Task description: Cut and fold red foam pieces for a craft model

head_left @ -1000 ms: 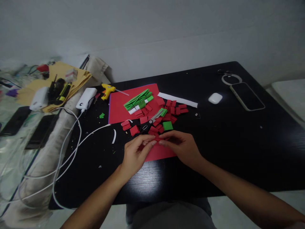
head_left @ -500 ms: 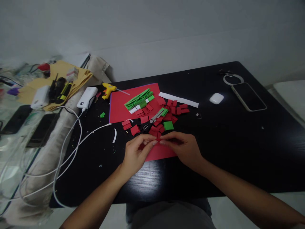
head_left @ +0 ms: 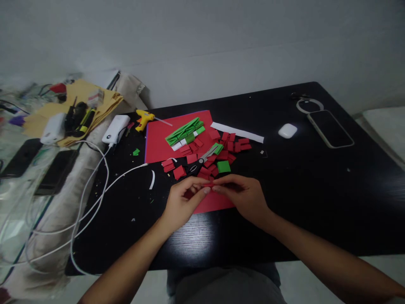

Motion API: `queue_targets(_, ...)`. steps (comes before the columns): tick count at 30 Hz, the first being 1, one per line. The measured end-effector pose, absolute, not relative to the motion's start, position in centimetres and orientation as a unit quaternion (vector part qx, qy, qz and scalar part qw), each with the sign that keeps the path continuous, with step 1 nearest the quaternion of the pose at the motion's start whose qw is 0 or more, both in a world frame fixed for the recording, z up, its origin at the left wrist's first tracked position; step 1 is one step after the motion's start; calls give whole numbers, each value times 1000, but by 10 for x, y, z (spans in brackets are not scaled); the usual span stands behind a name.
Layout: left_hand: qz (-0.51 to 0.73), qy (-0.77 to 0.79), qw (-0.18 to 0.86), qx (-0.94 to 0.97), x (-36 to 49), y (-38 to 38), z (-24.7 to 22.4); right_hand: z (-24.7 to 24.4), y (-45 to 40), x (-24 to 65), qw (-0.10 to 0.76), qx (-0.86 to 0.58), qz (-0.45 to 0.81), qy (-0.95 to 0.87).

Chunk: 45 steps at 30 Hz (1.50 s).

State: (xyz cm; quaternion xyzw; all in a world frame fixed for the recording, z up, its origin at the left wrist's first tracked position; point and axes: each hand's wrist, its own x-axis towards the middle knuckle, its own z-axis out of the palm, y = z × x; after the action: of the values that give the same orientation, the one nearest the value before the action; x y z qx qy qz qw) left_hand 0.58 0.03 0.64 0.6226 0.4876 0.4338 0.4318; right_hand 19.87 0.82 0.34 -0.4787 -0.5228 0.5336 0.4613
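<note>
Head view: on the near side of the scissors (head_left: 201,161), the left hand (head_left: 180,200) and right hand (head_left: 248,196) come together, thumb and fingertips of each pinched narrowly on one small red paper piece (head_left: 208,185); the fingers cover most of it, so its folds cannot be made out. Below the hands, also nearer than the scissors, lies a plain red sheet (head_left: 215,204). Folded red pieces (head_left: 179,172) lie around the scissors, and a green square (head_left: 224,166) sits just to their right. Beyond the scissors, slightly left, green folded paper (head_left: 185,131) rests on another red sheet (head_left: 155,143). Well left of the scissors is a yellow glue gun (head_left: 144,121); well right are a white case (head_left: 287,131) and a phone (head_left: 330,128).
</note>
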Motion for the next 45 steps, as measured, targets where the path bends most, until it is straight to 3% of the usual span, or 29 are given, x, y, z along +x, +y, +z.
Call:
queue_targets(19,427,503,389,642,4,0,6,4,8,198,448,-485,547,-514)
queue_targets(27,418,464,448,640,0,1,15,7,17,202,421,-457,645,-445)
queue_targets(45,441,463,442,628,1,3,14,4,14,200,433,-454,632,-455)
